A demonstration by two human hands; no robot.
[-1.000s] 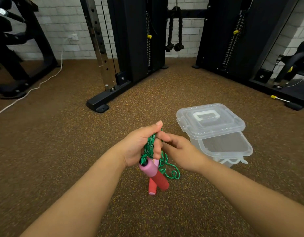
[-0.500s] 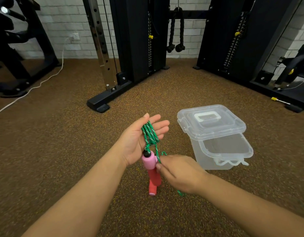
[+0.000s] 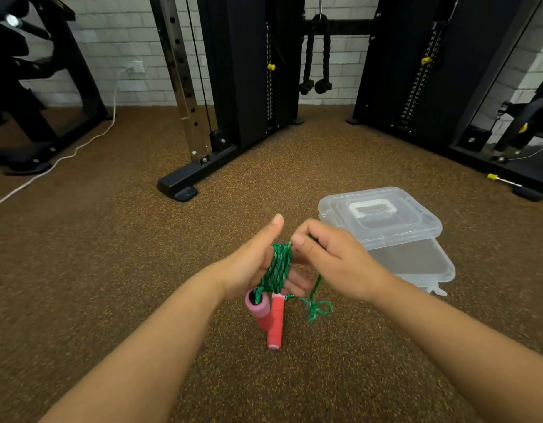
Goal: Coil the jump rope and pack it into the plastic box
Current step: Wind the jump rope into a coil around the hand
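The left hand (image 3: 252, 265), grip open, is carrying the coiled green braided jump rope (image 3: 278, 267); the right hand (image 3: 334, 261), just beside, is pinching its strand.

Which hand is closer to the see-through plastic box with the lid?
Right. The right hand pinches the green jump rope right beside the left edge of the clear plastic box; the left hand, wound with rope, is farther left.

Lid (image 3: 380, 215) lies askew on box (image 3: 432, 270), covering its far part; near part open from above. Bare floor (image 3: 111, 285) all around; machine base (image 3: 177, 190) well apart, far left.
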